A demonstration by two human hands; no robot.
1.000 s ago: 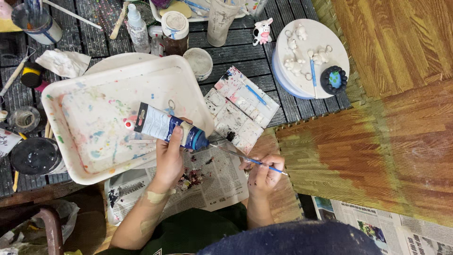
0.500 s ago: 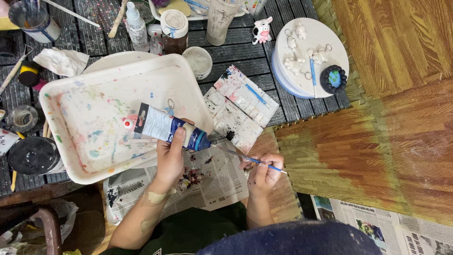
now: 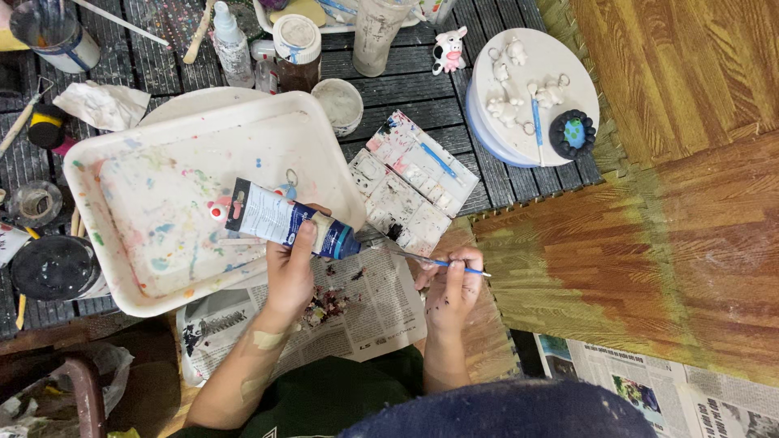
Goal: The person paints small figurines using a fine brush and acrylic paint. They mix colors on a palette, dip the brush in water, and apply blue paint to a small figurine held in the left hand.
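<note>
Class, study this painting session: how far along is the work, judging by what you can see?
Done: the blue-green piece on the round board looks painted. In hand: the left hand holds a paint tube, the right hand a brush. Left: several white figures look unpainted.

floor: dark ribbed foam mat [image 3: 422, 77] | right of the mat: worn wood-pattern flooring [image 3: 673, 211], brown and yellowed | below the mat: spread newspaper sheets [image 3: 617, 377] | light: even, soft, no hard shadows

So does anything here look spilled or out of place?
Only paint mess: the white tray is speckled with dried splatters, and the newspaper under the hands is stained. The tube and brush are held steadily; nothing is tipped.
</note>
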